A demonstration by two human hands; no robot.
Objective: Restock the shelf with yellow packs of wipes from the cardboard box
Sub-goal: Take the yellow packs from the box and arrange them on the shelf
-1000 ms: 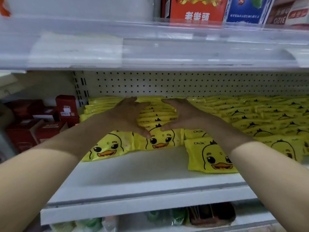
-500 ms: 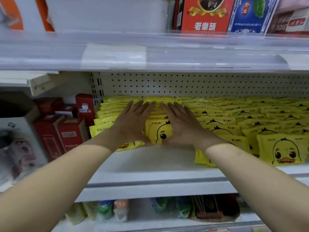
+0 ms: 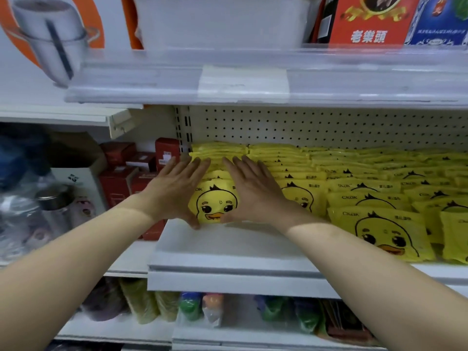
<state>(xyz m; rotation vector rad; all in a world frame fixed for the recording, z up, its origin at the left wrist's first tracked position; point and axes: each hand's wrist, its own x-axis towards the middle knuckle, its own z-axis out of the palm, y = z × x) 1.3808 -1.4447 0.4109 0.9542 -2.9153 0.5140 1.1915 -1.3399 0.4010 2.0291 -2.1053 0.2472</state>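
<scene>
Slid my left hand (image 3: 174,196) and right hand (image 3: 253,196) leftward on the white metal shelf (image 3: 228,252).
Fingers flat, sandwiching a yellow duck-print wipes pack (image 3: 215,202).

I count two hands, left hand (image 3: 174,196) and right hand (image 3: 255,196), and four duck-faced yellow packs of wipes (image 3: 215,201) in front; those behind overlap beyond counting.
</scene>
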